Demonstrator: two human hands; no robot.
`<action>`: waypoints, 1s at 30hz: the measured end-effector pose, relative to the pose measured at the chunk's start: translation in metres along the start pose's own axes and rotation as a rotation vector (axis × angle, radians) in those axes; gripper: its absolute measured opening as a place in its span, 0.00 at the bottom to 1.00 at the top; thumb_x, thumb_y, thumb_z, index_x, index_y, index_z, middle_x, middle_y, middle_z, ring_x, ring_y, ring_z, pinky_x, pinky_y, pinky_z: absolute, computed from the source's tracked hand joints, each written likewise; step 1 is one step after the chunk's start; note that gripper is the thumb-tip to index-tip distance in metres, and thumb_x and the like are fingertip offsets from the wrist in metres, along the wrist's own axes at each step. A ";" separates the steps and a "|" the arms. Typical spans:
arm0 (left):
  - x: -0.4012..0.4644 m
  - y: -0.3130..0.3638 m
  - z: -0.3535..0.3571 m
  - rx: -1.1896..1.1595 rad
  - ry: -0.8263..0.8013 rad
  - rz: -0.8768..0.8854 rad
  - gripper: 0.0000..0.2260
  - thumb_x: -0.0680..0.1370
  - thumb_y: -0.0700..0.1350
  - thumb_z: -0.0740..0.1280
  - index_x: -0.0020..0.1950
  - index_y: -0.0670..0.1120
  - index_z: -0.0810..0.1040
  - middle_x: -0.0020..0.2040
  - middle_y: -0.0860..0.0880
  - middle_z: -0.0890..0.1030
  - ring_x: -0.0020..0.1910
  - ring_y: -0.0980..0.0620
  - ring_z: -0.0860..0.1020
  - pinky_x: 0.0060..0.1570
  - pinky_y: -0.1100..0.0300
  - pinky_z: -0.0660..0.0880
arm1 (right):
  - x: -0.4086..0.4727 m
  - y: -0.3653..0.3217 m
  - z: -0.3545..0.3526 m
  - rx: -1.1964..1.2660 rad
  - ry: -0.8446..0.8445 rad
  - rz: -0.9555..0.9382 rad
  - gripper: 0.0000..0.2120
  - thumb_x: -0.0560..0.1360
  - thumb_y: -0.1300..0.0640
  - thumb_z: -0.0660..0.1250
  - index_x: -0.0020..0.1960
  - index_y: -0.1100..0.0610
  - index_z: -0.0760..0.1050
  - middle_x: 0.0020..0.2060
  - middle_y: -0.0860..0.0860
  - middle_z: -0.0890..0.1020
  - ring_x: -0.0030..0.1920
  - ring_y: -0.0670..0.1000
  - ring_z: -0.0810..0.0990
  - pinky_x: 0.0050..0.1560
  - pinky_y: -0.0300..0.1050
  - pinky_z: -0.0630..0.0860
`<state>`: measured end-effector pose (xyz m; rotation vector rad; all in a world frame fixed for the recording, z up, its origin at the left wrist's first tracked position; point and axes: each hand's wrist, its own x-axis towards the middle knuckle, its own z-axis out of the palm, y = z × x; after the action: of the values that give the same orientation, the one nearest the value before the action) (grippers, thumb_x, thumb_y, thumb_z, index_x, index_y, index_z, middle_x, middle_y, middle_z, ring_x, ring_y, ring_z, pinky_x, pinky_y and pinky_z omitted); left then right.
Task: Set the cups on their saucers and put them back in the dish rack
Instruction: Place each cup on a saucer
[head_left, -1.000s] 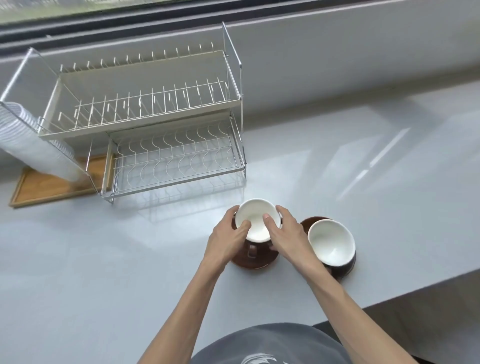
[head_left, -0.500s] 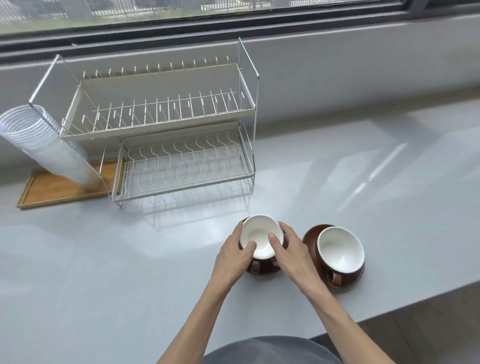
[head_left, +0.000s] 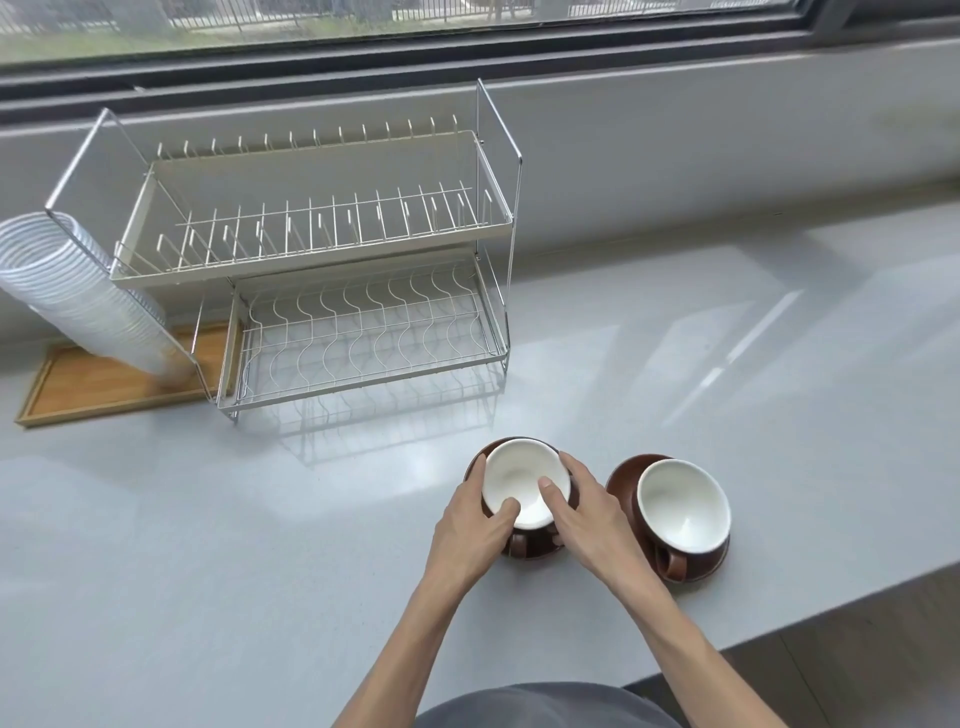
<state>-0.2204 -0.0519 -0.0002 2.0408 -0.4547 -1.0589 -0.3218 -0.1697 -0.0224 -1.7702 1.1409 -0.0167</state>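
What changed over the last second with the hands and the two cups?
Little. Both hands, left hand and right hand, keep gripping the left cup on its saucer, thumbs inside the rim; nothing was released. The view tilted up, showing more window. The right cup stays on its saucer, and the dish rack is unchanged.

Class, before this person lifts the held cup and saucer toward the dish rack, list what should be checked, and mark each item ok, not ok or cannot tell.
1. Left hand and right hand grip the held cup: ok.
2. Cup seated flat on its saucer: cannot tell.
3. Lower tier of the dish rack free: ok.
4. Second cup on its saucer: ok.
5. Path to the rack unobstructed: ok.
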 end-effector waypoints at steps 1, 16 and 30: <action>0.001 -0.001 0.000 0.002 -0.001 0.007 0.32 0.72 0.54 0.60 0.77 0.61 0.61 0.68 0.55 0.77 0.64 0.50 0.76 0.65 0.48 0.74 | 0.000 0.000 -0.001 -0.006 -0.002 -0.004 0.28 0.78 0.40 0.60 0.76 0.46 0.63 0.62 0.55 0.80 0.60 0.59 0.81 0.64 0.57 0.75; 0.030 -0.018 -0.022 0.043 0.149 -0.007 0.18 0.80 0.56 0.61 0.70 0.55 0.74 0.63 0.54 0.79 0.61 0.53 0.78 0.64 0.51 0.74 | 0.008 0.011 0.001 -0.137 0.229 -0.095 0.16 0.82 0.51 0.58 0.68 0.50 0.74 0.64 0.49 0.80 0.65 0.53 0.76 0.62 0.48 0.71; 0.046 -0.023 -0.014 -0.205 0.046 -0.089 0.18 0.73 0.63 0.63 0.61 0.61 0.79 0.59 0.55 0.81 0.61 0.50 0.79 0.63 0.45 0.77 | 0.019 0.017 0.002 0.122 0.093 0.080 0.16 0.81 0.44 0.58 0.63 0.48 0.77 0.53 0.46 0.82 0.58 0.51 0.78 0.56 0.44 0.70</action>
<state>-0.1832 -0.0591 -0.0371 1.9133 -0.2235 -1.0629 -0.3218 -0.1826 -0.0445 -1.6295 1.2508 -0.1194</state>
